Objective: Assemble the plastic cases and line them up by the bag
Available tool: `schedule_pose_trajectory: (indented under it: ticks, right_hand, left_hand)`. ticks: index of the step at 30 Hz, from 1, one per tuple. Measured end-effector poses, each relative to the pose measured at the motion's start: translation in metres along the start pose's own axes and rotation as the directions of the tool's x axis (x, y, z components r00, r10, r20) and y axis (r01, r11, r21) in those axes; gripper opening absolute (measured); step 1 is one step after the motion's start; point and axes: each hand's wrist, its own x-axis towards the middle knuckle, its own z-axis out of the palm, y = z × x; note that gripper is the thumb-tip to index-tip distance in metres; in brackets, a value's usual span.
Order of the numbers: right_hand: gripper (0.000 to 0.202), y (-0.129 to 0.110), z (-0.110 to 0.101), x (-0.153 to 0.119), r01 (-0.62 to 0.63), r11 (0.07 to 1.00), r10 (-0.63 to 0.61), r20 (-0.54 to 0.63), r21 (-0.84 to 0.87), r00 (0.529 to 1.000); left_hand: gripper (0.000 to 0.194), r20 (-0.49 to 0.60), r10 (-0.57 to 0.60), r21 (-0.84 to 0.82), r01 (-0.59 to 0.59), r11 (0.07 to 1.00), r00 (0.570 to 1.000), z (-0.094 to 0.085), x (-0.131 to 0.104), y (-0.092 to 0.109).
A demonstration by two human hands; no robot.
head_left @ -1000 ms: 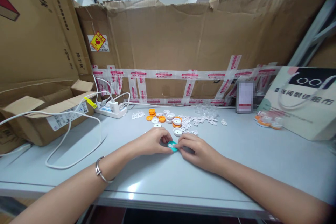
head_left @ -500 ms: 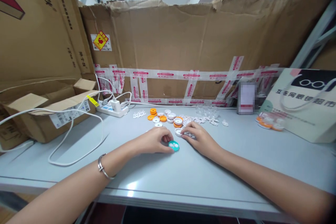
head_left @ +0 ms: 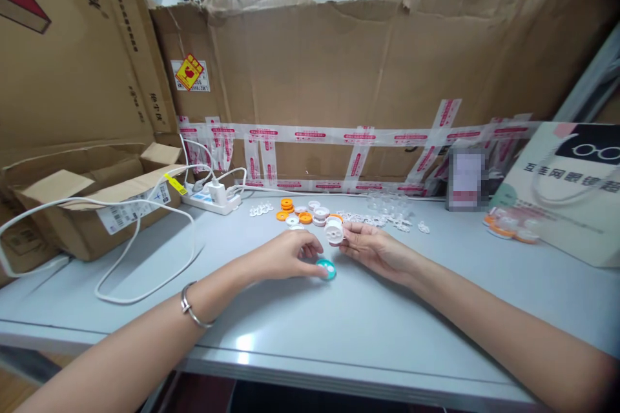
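Observation:
My left hand (head_left: 285, 255) rests on the grey table (head_left: 339, 322), its fingertips on a small teal round case (head_left: 326, 267) with white inserts. Just to the right, my right hand (head_left: 375, 246) is lifted a little off the table and holds a white round cap (head_left: 334, 232) between thumb and fingers. Behind both hands lies a cluster of orange rings (head_left: 287, 205), white caps (head_left: 320, 212) and small clear white pieces (head_left: 382, 218).
A white power strip (head_left: 212, 201) with cables (head_left: 145, 251) lies at the back left beside an open cardboard box (head_left: 87, 206). A taped cardboard wall (head_left: 368, 90) stands behind. A white printed bag (head_left: 566, 193) and a bag of orange-white parts (head_left: 508, 224) sit at right.
My right hand left the teal case, reached into the pile behind it and has lifted a white cap. My left hand stayed on the teal case.

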Motion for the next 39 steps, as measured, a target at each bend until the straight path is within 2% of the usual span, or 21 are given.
schedule_pose_trajectory:
  ticks: [3,5,8,12,14,17,19,21,26,33,39]
  right_hand:
    - [0.024,-0.004,0.000,-0.003,0.000,0.996,0.002,0.018,-0.092,1.000]
    - [0.026,-0.005,0.003,-0.006,0.009,0.988,-0.004,0.036,-0.157,0.999]
    - [0.030,-0.003,0.008,-0.007,0.043,0.977,-0.032,0.055,-0.208,0.998]
    - [0.034,0.002,0.005,-0.006,0.079,0.952,-0.068,0.047,-0.296,0.997]
    - [0.036,0.003,0.001,-0.008,0.128,0.877,-0.123,0.040,-0.463,0.992]
    - [0.047,0.007,0.000,-0.014,0.159,0.668,-0.170,0.059,-0.727,0.984]
    - [0.053,0.012,0.003,-0.017,0.160,0.574,-0.177,0.069,-0.803,0.982]
    - [0.053,0.018,0.006,-0.018,0.179,0.540,-0.207,0.077,-0.823,0.975]
    - [0.046,0.028,0.008,-0.014,0.231,0.552,-0.281,0.083,-0.801,0.956]
    - [0.044,0.030,0.007,-0.011,0.239,0.602,-0.298,0.064,-0.762,0.952]
    - [0.046,0.031,0.008,-0.010,0.227,0.630,-0.299,0.037,-0.743,0.953]
  left_hand:
    - [0.029,-0.129,-0.030,-0.027,0.027,0.999,0.991,-0.005,0.001,0.006]
    - [0.024,-0.190,-0.013,-0.095,-0.005,0.995,0.982,-0.006,0.003,0.007]
    - [0.021,-0.166,0.004,-0.265,-0.048,0.963,0.986,-0.001,0.006,0.006]
    - [0.017,-0.086,-0.061,-0.472,0.013,0.881,0.994,0.000,0.007,0.004]
    - [0.018,-0.056,-0.100,-0.499,0.059,0.865,0.993,-0.002,0.007,0.003]
    - [0.022,-0.018,-0.148,-0.459,0.123,0.880,0.989,-0.004,0.007,0.000]
    - [0.024,-0.003,-0.142,-0.452,0.126,0.883,0.990,-0.001,0.009,-0.004]
    - [0.027,0.006,-0.122,-0.464,0.111,0.879,0.993,0.002,0.011,-0.007]
    - [0.026,0.001,-0.114,-0.476,0.101,0.874,0.994,0.007,0.013,-0.011]
    - [0.022,0.001,-0.087,-0.451,0.078,0.889,0.996,0.007,0.012,-0.015]
    - [0.021,-0.018,-0.048,-0.328,0.040,0.944,0.999,0.007,0.012,-0.014]
